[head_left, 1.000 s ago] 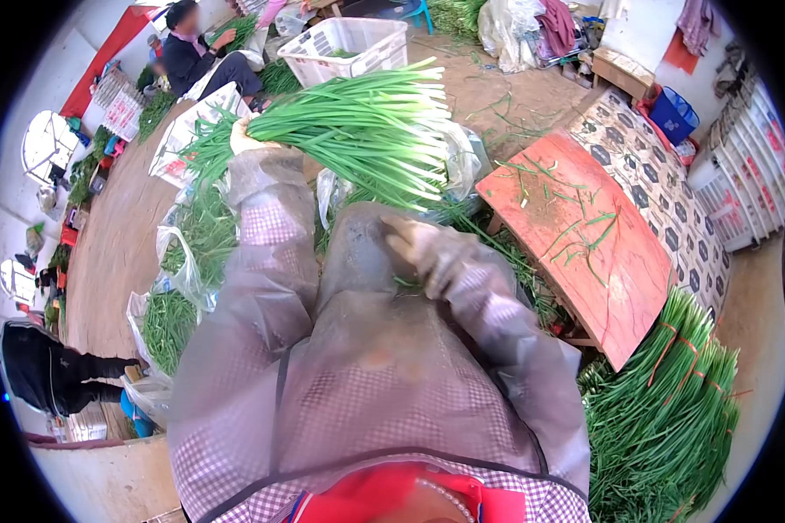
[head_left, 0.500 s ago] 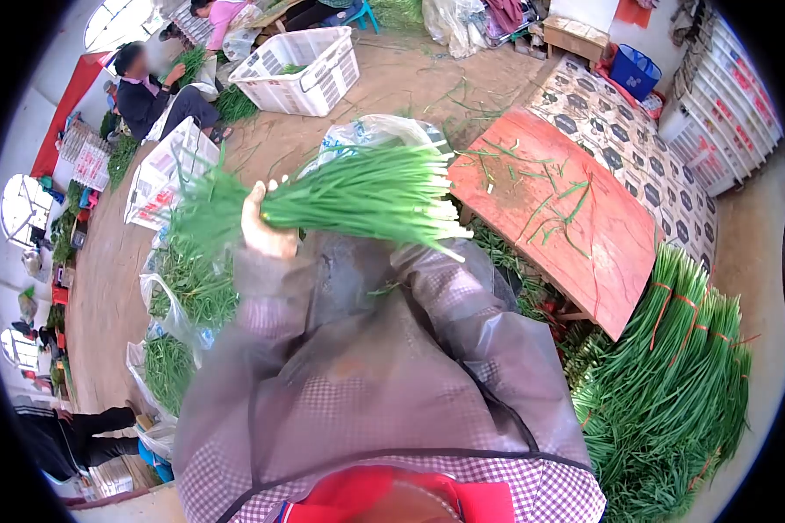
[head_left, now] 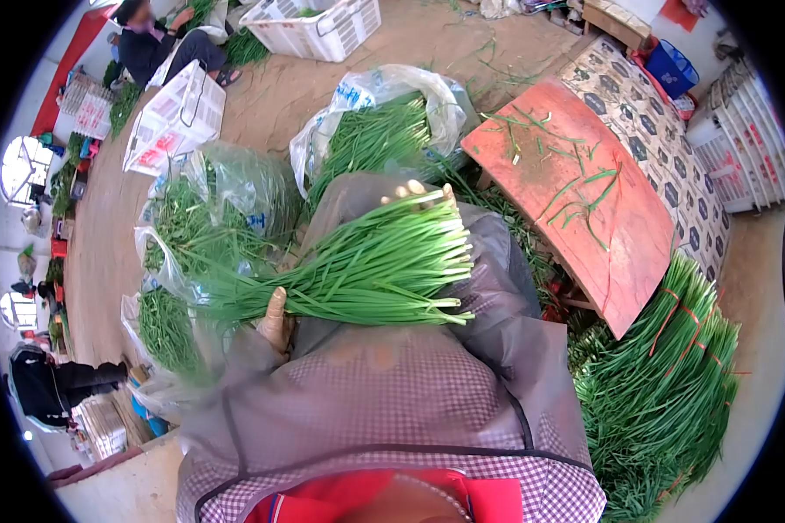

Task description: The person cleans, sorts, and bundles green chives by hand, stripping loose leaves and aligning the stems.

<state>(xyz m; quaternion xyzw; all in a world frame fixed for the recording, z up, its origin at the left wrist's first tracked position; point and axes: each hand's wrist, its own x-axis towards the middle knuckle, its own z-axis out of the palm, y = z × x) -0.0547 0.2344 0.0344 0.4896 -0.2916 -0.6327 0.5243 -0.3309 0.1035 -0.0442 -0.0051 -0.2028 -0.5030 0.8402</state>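
Observation:
A loose bunch of garlic chives [head_left: 371, 261] lies sideways over my lap, pale cut ends to the right and leafy tips to the left. My left hand [head_left: 276, 324] grips it near the leafy side, thumb over the top. At the stem end, the fingertips of my right hand [head_left: 419, 190] curl over the far edge; the rest of that hand is hidden beneath the stems. Beyond the bunch, an open plastic bag [head_left: 449, 96] holds more chives [head_left: 379, 131].
A red board table [head_left: 602, 235] with chive scraps stands to the right. Beside it are tied chive bundles [head_left: 663, 392]. Bags of greens [head_left: 170, 331] sit left, near a white crate [head_left: 176, 118]. A seated person [head_left: 161, 52] works at the far left; another person [head_left: 52, 383] is lower left.
The bunch has come down and nearer to my body, uncovering the bag of chives behind it. My right fingertips now show over its far edge. The view has shifted.

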